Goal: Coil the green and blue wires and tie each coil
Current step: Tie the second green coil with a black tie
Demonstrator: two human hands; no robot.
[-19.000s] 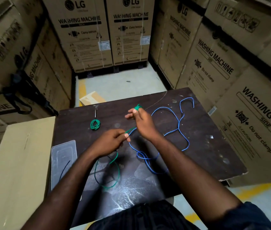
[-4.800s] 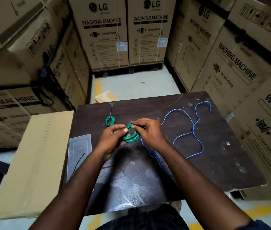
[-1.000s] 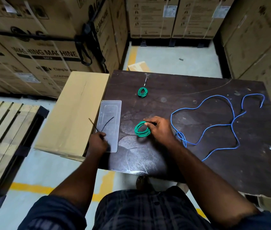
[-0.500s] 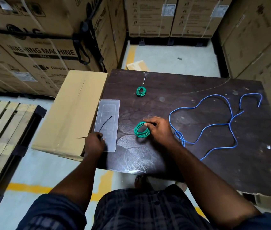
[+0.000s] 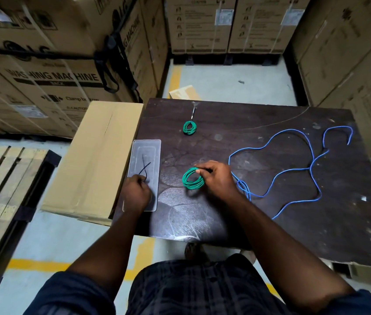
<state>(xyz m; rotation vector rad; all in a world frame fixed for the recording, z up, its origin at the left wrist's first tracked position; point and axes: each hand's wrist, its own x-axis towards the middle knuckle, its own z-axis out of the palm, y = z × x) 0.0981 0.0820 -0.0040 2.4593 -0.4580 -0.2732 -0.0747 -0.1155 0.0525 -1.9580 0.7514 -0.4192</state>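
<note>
Right hand (image 5: 218,180) pinches the green coil (image 5: 192,181); left of it, left hand (image 5: 137,189) pinches a black tie (image 5: 144,169).

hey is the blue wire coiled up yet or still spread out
Spread out. The blue wire lies in loose, wandering loops across the table, right of the right hand.

dark scuffed wooden desk (image 5: 270,223) with dull sheen; clear smooth plastic tray (image 5: 151,147); matt cardboard box (image 5: 98,155); plastic-coated green coil (image 5: 192,181).

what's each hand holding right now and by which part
Right hand pinches the green coil at its right side. Left hand pinches the black tie by its near end, over the clear tray.
</note>
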